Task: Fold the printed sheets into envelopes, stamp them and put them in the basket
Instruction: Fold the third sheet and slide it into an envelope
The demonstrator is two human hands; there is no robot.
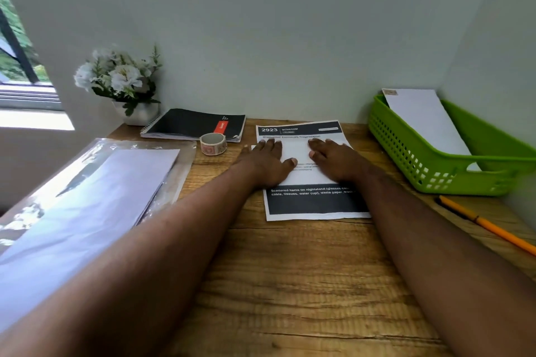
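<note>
A printed sheet (313, 203) with black bands at top and bottom lies flat on the wooden desk (290, 284). My left hand (265, 161) and my right hand (333, 159) both press flat on its white middle, fingers straight and pointing away from me. A roll of stamps (213, 143) stands just left of the sheet. At the right stands a green basket (435, 165) with one white envelope (426, 122) leaning inside it. A stack of white sheets in a clear plastic sleeve (87, 200) lies at the left.
A black spiral notebook (194, 124) lies at the back of the desk, with a pot of white flowers (119, 81) behind it at the wall. An orange pencil (487, 223) lies near the desk's right edge. A window is at the far left.
</note>
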